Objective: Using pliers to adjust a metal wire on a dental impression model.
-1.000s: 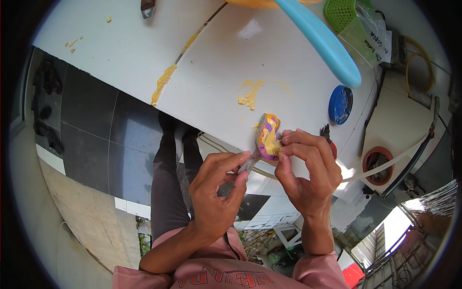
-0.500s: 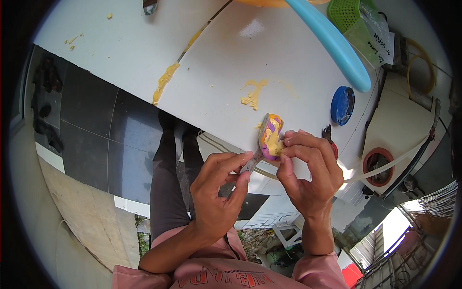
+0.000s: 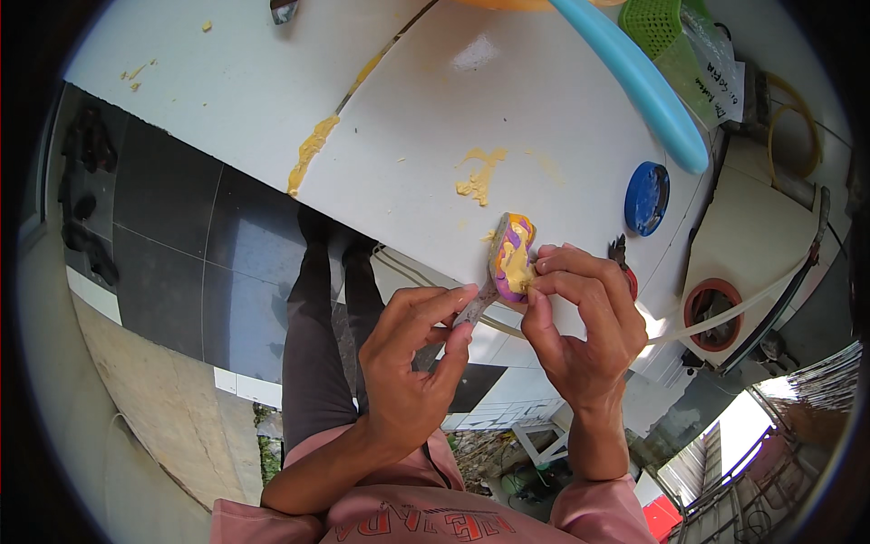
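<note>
My left hand pinches the narrow grey handle of a small oblong tray. The tray's head stands tilted by the bench's front edge, filled with orange and purple material under a thick pale-yellow layer. My right hand has its fingertips closed at the right side of that filled head, pressing on or gripping its edge; exactly what they pinch is partly hidden. Yellow smears lie on the white bench just beyond the tray, with a round blue lid to the right.
A long light-blue handle reaches across the white tiled bench from an orange vessel. At the right are a green basket, a red-handled tool and a hose. A joint smeared yellow crosses the bench.
Both hands and the tray have shifted very slightly right in the picture, as has the bench behind them. The grip looks the same throughout.
</note>
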The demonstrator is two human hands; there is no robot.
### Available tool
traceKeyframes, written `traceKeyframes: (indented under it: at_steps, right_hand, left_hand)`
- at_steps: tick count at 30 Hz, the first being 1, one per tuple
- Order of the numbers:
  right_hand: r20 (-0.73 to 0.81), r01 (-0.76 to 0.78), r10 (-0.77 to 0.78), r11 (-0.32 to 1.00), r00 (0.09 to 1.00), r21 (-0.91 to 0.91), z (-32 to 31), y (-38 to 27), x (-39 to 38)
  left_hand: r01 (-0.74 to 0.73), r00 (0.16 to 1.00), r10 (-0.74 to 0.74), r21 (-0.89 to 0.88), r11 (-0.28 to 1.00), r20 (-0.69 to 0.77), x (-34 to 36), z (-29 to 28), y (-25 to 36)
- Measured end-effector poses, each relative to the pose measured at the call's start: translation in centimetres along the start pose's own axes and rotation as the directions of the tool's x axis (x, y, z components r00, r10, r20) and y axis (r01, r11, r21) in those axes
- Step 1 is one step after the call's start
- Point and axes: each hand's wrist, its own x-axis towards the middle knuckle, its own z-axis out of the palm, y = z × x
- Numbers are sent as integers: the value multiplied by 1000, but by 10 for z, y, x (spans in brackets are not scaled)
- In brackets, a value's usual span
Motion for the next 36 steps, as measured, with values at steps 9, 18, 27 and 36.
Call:
traceKeyframes:
  at_steps: [9,18,27,36]
  right_hand:
    - [-21,32,-33,999,999,-13,2,0,2]
    - [-17,27,-28,999,999,-18,1,0,3]
    - [-37,19,-20,999,999,-31,0,1,0]
    - [-107,16,-16,1000,994,5,-3,1,-6]
  left_hand:
    - [-10,999,10,7,1000,-43,1,2,0]
    - [-18,997,18,-8,1000,-72,3,3,1]
    - [-17,998,16,-7,1000,-68,2,3,-1]
    - [23,1000,-23,-15,1000,10,1,-1,1]
